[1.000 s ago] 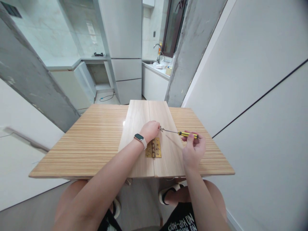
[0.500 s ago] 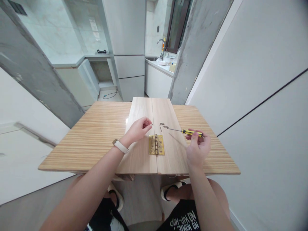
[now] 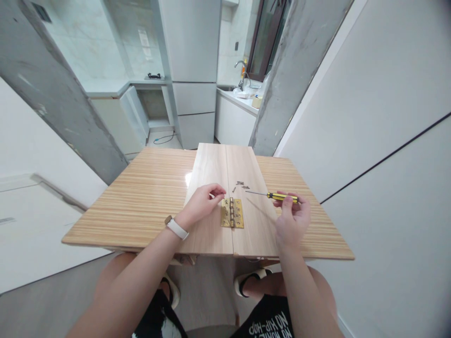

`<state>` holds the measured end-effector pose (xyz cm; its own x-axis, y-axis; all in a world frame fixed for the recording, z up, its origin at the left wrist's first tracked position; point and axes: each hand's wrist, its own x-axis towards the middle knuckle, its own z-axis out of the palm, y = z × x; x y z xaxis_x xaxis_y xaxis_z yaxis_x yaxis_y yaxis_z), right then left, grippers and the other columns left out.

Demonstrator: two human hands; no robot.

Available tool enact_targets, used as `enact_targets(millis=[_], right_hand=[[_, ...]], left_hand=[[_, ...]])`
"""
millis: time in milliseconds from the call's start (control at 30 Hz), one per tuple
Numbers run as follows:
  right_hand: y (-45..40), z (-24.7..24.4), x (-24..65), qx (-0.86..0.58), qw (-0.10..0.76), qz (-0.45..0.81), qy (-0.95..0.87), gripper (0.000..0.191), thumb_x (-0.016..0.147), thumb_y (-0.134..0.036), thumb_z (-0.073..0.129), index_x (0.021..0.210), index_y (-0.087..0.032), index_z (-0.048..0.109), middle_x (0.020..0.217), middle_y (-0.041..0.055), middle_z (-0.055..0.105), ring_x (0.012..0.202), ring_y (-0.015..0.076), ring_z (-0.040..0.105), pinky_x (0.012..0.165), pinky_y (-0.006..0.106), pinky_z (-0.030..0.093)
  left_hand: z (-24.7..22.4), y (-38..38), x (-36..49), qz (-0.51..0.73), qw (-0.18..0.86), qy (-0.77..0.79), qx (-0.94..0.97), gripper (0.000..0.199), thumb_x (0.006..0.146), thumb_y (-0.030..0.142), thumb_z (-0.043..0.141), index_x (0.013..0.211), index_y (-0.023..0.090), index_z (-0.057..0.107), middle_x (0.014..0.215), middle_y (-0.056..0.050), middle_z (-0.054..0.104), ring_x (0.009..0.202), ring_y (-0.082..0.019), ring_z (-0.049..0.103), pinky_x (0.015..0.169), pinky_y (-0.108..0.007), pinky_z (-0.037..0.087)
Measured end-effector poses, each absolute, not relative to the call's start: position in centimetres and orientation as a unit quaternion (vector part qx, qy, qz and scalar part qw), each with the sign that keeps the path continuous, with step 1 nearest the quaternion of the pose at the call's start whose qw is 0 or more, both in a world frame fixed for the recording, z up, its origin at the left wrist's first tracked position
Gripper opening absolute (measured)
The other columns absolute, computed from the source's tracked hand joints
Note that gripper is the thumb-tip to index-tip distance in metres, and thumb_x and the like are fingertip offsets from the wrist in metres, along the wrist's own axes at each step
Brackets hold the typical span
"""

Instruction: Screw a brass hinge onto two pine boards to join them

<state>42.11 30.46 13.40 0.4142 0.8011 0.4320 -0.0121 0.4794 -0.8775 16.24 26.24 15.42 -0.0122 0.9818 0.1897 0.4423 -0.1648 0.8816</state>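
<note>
A brass hinge [image 3: 232, 213] lies across the seam between two pale boards [image 3: 211, 164]. At the hinge's upper left corner, my left hand [image 3: 207, 199] is pinched on something small, probably a screw, mostly hidden by the fingertips. My right hand [image 3: 293, 218] grips a yellow and black screwdriver [image 3: 283, 197], its shaft pointing left above the right board, clear of the hinge. Several loose screws [image 3: 240, 183] are scattered on the boards just beyond the hinge.
The boards rest on a striped wooden table [image 3: 155, 188]. Past its far edge stand a grey fridge [image 3: 193, 98] and a sink counter with a faucet [image 3: 241, 70]. A white panel [image 3: 380, 117] rises on the right.
My left hand has come nearer, from beside the loose screws to the hinge's upper left corner. The screwdriver remains in my right hand, its tip now a little apart from the screws. The view has shifted slightly.
</note>
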Motion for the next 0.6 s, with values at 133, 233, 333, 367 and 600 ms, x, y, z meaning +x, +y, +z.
enact_targets(millis=[133, 233, 333, 367, 600], right_hand=[[30.4, 13.5, 42.1, -0.426, 0.728, 0.279, -0.459, 0.033, 0.098, -0.048, 0.07, 0.11, -0.019, 0.062, 0.101, 0.0068, 0.078, 0.069, 0.0138, 0.069, 0.069, 0.03, 0.056], [30.4, 13.6, 42.3, -0.424, 0.73, 0.28, -0.456, 0.034, 0.099, -0.05, 0.068, 0.111, -0.019, 0.062, 0.099, 0.0067, 0.077, 0.074, 0.0157, 0.07, 0.07, 0.031, 0.056], [30.3, 14.4, 42.7, -0.411, 0.744, 0.27, -0.453, 0.032, 0.102, -0.052, 0.062, 0.112, -0.021, 0.059, 0.094, 0.004, 0.074, 0.086, 0.0181, 0.072, 0.081, 0.035, 0.057], [30.2, 14.8, 42.9, -0.402, 0.745, 0.267, -0.46, 0.032, 0.103, -0.053, 0.06, 0.112, -0.022, 0.058, 0.09, 0.0021, 0.072, 0.088, 0.0183, 0.072, 0.085, 0.037, 0.057], [28.0, 18.6, 43.6, -0.445, 0.472, 0.182, -0.739, 0.034, 0.104, -0.052, 0.057, 0.124, -0.025, 0.062, 0.1, 0.0063, 0.073, 0.086, 0.0213, 0.071, 0.079, 0.037, 0.055]], left_hand=[[16.1, 26.7, 17.6, 0.429, 0.303, 0.556, 0.644, 0.013, 0.092, 0.021, 0.066, 0.104, 0.02, 0.072, 0.093, -0.004, 0.075, 0.088, -0.019, 0.07, 0.077, -0.032, 0.051], [16.2, 26.9, 18.2, 0.431, 0.291, 0.553, 0.651, 0.009, 0.093, 0.019, 0.065, 0.101, 0.02, 0.069, 0.093, -0.003, 0.074, 0.088, -0.018, 0.069, 0.079, -0.032, 0.051], [15.8, 26.9, 18.1, 0.419, 0.285, 0.559, 0.657, 0.004, 0.096, 0.02, 0.062, 0.097, 0.02, 0.066, 0.092, -0.003, 0.072, 0.086, -0.018, 0.067, 0.078, -0.032, 0.05], [15.6, 26.9, 18.0, 0.414, 0.282, 0.562, 0.658, 0.004, 0.097, 0.021, 0.061, 0.097, 0.02, 0.064, 0.092, -0.003, 0.071, 0.087, -0.019, 0.067, 0.078, -0.032, 0.05], [14.9, 26.7, 17.8, 0.373, 0.269, 0.576, 0.676, 0.009, 0.106, 0.028, 0.049, 0.103, 0.022, 0.054, 0.098, -0.006, 0.071, 0.089, -0.023, 0.066, 0.08, -0.037, 0.048]])
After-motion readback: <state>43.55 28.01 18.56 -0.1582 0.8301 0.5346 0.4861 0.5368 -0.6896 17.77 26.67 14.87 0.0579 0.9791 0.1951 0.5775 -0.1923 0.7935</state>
